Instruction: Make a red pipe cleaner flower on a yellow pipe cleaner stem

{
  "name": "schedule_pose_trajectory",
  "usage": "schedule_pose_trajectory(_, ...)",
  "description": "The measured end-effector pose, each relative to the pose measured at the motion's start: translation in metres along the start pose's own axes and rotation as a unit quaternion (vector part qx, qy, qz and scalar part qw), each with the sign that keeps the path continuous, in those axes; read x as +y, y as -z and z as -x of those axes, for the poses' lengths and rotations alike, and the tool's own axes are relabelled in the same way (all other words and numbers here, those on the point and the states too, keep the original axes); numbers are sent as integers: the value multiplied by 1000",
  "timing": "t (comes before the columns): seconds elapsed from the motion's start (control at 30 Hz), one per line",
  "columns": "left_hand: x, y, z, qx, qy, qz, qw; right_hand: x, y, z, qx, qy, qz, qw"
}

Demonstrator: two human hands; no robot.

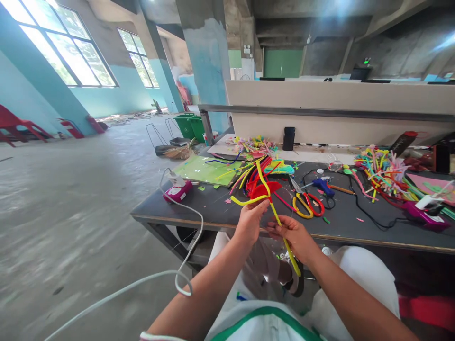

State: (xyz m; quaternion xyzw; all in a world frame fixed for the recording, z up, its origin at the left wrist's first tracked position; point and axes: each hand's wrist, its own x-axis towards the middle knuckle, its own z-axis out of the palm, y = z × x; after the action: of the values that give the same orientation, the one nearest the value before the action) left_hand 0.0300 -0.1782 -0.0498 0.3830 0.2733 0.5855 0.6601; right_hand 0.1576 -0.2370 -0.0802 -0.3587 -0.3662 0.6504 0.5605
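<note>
My left hand (251, 220) pinches a bent yellow pipe cleaner (262, 176) near the point where its arms meet, above the table's front edge. Below that point, my right hand (293, 235) has its fingers closed around the yellow stem, whose lower end hangs down past my palm. Red material (273, 186) shows just behind the join; whether it is attached to the yellow piece I cannot tell. Beyond my hands lies a bunch of red, yellow and dark pipe cleaners (245, 179). Scissors with yellow and red handles (308, 202) rest to the right.
A blue glue gun (324, 187) lies behind the scissors. Heaps of coloured pipe cleaners (382, 173) cover the right side. A phone (289, 138) leans at the back. Purple power strips (177, 192) sit at both sides, and a white cable (197, 222) drops off the left edge.
</note>
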Motion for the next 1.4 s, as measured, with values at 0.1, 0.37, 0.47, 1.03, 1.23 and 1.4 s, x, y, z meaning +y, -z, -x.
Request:
schedule_pose_trajectory(0.1,-1,-2,-3,29,-38,-19,999,3,0,-1,5,0,16,1000)
schedule_pose_trajectory(0.37,0,4,-2,20,-75,-54,996,4,-4,2,-5,-24,51,998)
schedule_pose_trajectory(0.47,2,7,-4,35,-74,-56,995,-1,1,0,-34,-52,59,996)
schedule_pose_trajectory(1.03,11,20,3,-24,-28,-42,998,-63,-51,-16,96,440,500,739)
schedule_pose_trajectory(1.23,15,26,3,-3,-1,-55,998,-54,-37,-21,181,380,349,837)
schedule_pose_trajectory(1.4,16,25,4,-28,5,-41,999,-51,-33,-18,191,304,296,885)
